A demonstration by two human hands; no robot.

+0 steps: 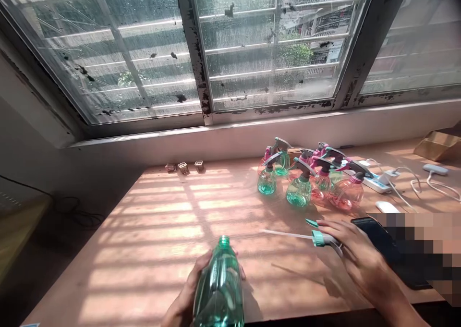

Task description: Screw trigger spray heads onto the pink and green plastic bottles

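the left hand (194,276) is grasping a green bottle (219,286) over the counter's (144,269) near edge, its open mouth (224,241) tilting toward the far edge. the right hand (360,255) is gripping a teal-and-grey sprayer head (318,238), whose tube (286,234) is pointing left, well apart from the bottle. the step in hand is seemingly one of bringing two separate parts together: bottle and head are facing each other unjoined. joining them would be calling for steadying the bottle, threading the tube into the mouth, then seating the collar and turning it. spray bottles (298,192) with heads on are standing toward the far edge, right of the middle. no brand or label is showing legibly; a phone (374,243) is lying dark near the right.
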